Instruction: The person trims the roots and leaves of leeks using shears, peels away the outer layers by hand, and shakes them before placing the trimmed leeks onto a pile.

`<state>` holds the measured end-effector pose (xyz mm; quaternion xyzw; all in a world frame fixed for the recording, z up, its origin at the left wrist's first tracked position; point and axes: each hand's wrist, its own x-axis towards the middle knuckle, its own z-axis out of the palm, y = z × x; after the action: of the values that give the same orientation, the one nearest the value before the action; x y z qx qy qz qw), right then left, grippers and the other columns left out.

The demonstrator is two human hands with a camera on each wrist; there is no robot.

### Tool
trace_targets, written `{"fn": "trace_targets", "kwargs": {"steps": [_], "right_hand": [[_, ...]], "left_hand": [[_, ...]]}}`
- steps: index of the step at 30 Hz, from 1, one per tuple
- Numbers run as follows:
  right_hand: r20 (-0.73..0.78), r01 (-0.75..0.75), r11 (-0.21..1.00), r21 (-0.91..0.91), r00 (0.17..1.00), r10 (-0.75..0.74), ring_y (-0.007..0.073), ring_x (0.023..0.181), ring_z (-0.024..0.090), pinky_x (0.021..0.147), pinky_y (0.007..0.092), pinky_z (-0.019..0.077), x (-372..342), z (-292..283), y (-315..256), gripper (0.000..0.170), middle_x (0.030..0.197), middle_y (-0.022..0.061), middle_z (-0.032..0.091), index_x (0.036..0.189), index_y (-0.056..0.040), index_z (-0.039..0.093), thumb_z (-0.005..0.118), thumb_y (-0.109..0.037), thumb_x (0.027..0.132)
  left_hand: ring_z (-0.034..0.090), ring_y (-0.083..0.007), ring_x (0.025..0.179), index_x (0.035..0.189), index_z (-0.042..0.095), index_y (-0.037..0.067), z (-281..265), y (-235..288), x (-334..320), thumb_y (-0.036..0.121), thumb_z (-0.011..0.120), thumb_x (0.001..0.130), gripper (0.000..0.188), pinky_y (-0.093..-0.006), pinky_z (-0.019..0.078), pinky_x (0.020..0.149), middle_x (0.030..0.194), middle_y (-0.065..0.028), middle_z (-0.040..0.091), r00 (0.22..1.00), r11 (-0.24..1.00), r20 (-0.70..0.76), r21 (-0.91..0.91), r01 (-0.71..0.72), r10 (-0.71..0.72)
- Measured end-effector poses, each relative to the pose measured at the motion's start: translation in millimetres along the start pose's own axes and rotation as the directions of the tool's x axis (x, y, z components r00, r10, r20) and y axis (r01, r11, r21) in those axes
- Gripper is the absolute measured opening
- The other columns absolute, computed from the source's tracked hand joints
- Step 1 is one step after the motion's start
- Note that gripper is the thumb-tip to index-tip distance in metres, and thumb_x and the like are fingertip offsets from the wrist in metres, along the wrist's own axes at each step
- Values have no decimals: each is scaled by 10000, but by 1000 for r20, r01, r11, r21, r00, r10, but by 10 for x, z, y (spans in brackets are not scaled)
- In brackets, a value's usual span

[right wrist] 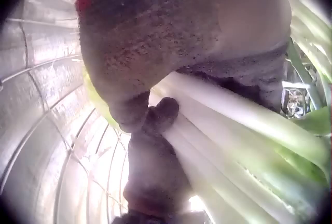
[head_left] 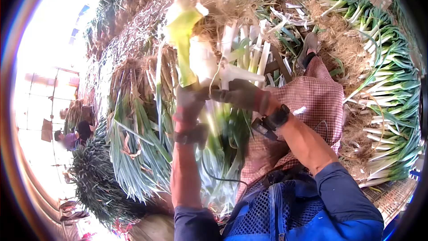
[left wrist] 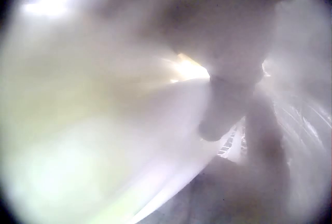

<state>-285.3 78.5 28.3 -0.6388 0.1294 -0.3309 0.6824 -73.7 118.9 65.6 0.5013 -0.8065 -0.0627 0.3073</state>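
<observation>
Both hands wear dark gloves and meet at a bundle of leeks. In the head view the left hand (head_left: 191, 100) grips the bundle below its white stalks (head_left: 203, 60), and the right hand (head_left: 240, 94) is curled against it from the right. A yellow-green leaf (head_left: 183, 33) stands up above the left hand, blurred. From the right wrist, the right hand (right wrist: 176, 32) lies over several white stalks (right wrist: 228, 105), its fingertips close to those of the left hand (right wrist: 155, 167). Pale stalks (left wrist: 161, 167) and dark fingers (left wrist: 223, 110) fill the blurred left wrist view.
More leeks (head_left: 138, 120) stand bunched at the left, roots up. A long row of leeks (head_left: 388, 89) curves along the right side. Loose roots (head_left: 347, 58) and trimmings cover the ground. A checked cloth (head_left: 307, 102) lies over the legs; a shoe (head_left: 310, 44) shows beyond it.
</observation>
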Motion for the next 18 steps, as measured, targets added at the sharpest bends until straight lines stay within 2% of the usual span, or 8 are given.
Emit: {"fn": "trace_targets", "kwargs": {"steps": [2, 6, 8, 10, 11, 13, 16, 18], "right_hand": [[-34, 15, 998, -57, 999, -17, 150, 1077, 691, 992, 321, 538, 14, 21, 58, 497, 1214, 93, 786, 1343, 0, 710, 610, -427, 1108], [-182, -333, 943, -6, 928, 326, 139, 852, 640, 779, 314, 520, -23, 260, -682, 527, 985, 32, 762, 1239, -32, 782, 658, -514, 1066], [-218, -168, 982, 83, 959, 182, 93, 805, 574, 718, 291, 472, 94, 535, -976, 509, 891, 9, 713, 1125, -48, 819, 648, -524, 1066], [-209, 57, 992, 111, 977, -32, 86, 800, 580, 712, 290, 474, 215, 762, -1180, 492, 879, 3, 712, 1131, -44, 812, 666, -509, 1059], [-211, 357, 928, -105, 904, -371, 86, 787, 583, 700, 290, 472, 448, 818, -1057, 481, 870, -2, 712, 1139, -40, 807, 684, -497, 1051], [-131, 684, 395, -613, 405, -905, 86, 760, 590, 675, 290, 467, 903, 928, -806, 463, 851, -13, 711, 1153, -32, 797, 719, -473, 1035], [-70, 707, 523, -476, 562, -824, 118, 705, 581, 658, 351, 494, 754, 1113, -1780, 422, 829, 15, 719, 1116, -26, 775, 618, -416, 1086], [124, 758, 512, -404, 600, -790, 146, 806, 646, 765, 367, 528, 935, 1175, -2293, 333, 931, 32, 746, 1114, -66, 734, 558, -349, 1111]], "left_hand": [[688, -129, 615, 973, 850, 101, -105, 278, 20, 53, 802, 890, 108, -287, 537, 541, 775, -1, 746, 974, 956, 30, -191, 224, -223], [708, -113, 673, 966, 790, 53, -355, 224, -107, 67, 806, 906, 63, -260, 547, 577, 831, -13, 756, 971, 977, -107, 46, -208, 212], [738, -150, 832, 1199, 703, 1, -892, 666, -48, 10, 803, 907, 309, -279, 609, 728, 1025, -77, 756, 978, 951, -65, -256, 175, -198], [740, -159, 936, 1297, 678, -34, -1297, 954, -33, -43, 849, 852, 476, -302, 633, 825, 1120, -88, 753, 863, 723, -12, -552, 416, -505], [734, -169, 943, 1275, 692, -37, -1489, 875, -76, -32, 859, 845, 461, -326, 625, 860, 1138, -76, 755, 875, 799, -45, -433, 417, -481], [751, -186, 971, 1238, 728, -37, -1860, 1001, -84, 55, 801, 899, 358, -344, 616, 905, 1132, -106, 775, 930, 914, -92, -243, 325, -356], [775, -212, 1015, 1181, 782, -37, -2529, 1439, 44, 185, 715, 980, 307, -372, 603, 973, 1124, -152, 806, 999, 981, -13, 191, 45, -43], [781, -220, 1029, 1170, 794, -37, -2958, 1682, 97, 226, 691, 1003, 327, -379, 598, 994, 1121, -164, 814, 997, 924, 45, 375, -69, 56]]}}
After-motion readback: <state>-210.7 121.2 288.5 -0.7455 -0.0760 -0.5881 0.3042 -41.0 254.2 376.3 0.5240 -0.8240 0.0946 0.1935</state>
